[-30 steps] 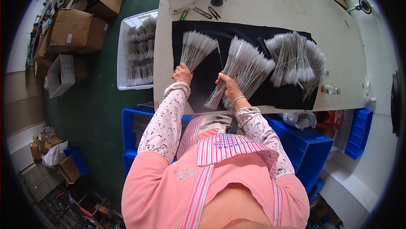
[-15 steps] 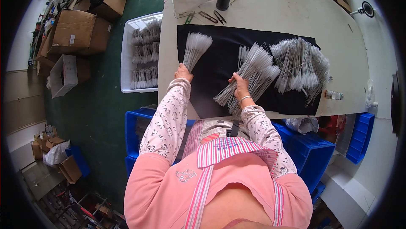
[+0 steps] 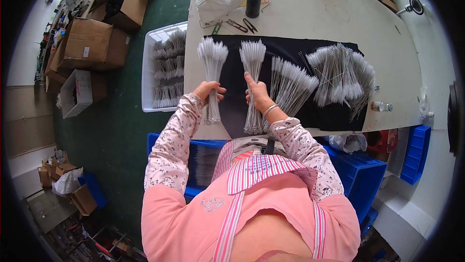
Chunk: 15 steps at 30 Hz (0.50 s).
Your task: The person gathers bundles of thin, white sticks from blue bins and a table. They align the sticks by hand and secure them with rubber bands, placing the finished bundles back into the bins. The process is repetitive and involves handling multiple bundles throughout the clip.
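Observation:
My left hand (image 3: pixel 209 91) is wrapped round a bundle of thin wire brushes (image 3: pixel 212 61), white bristle ends pointing away from me. To its right, my right hand (image 3: pixel 257 93) grips a second bundle of wire brushes (image 3: pixel 252 57), held nearly upright in the picture. Both bundles are over the black cloth (image 3: pixel 231 75) at the table's near left side. Just right of my right hand lies a fanned pile of the same brushes (image 3: pixel 294 84). A bigger heap of brushes (image 3: pixel 341 75) rests further right on the cloth, with bristle ends facing both ways.
Beyond the cloth on the table (image 3: pixel 310 10) are snips (image 3: pixel 250 25), a dark jar (image 3: pixel 254 1) and a white cap (image 3: pixel 218 6). A white crate (image 3: pixel 145 75) of bundled brushes stands left of the table. Blue bins (image 3: pixel 356 172) sit below the near edge; a glass jar (image 3: pixel 382 106) lies at right.
My right hand has moved left, taking a brush bundle off the pile and turning it straighter. My left hand has shifted slightly left and nearer, its bundle now more upright.

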Available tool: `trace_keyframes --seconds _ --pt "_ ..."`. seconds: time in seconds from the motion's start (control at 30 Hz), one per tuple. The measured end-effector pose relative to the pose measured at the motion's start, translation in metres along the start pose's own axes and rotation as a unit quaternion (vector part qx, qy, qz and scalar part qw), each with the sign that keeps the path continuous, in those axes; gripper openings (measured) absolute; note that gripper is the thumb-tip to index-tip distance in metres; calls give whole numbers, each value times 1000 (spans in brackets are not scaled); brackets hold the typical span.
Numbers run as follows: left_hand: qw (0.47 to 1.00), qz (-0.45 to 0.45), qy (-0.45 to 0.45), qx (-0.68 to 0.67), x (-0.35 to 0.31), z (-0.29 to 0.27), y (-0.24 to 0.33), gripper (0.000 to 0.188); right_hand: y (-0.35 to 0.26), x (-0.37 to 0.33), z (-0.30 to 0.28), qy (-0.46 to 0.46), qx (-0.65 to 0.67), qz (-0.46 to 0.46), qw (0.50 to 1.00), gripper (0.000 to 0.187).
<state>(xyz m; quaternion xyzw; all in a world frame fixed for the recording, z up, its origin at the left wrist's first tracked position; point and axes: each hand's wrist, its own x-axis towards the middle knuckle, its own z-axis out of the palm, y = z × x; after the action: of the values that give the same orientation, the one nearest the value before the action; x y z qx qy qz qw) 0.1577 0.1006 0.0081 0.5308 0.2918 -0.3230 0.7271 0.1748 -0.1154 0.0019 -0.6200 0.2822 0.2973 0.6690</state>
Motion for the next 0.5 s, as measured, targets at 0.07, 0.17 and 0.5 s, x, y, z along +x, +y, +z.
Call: trace_keyframes --seconds 0.07,0.17,0.5 --pt "998 -19 -32 -58 -12 23 -11 28 -1 -1 17 13 -4 6 1000 57" --pt "999 44 -24 -10 -11 61 -34 22 32 39 22 54 -99 -48 992 70" --pt "965 50 -116 -228 -29 104 -65 32 8 12 5 30 -56 11 998 91"
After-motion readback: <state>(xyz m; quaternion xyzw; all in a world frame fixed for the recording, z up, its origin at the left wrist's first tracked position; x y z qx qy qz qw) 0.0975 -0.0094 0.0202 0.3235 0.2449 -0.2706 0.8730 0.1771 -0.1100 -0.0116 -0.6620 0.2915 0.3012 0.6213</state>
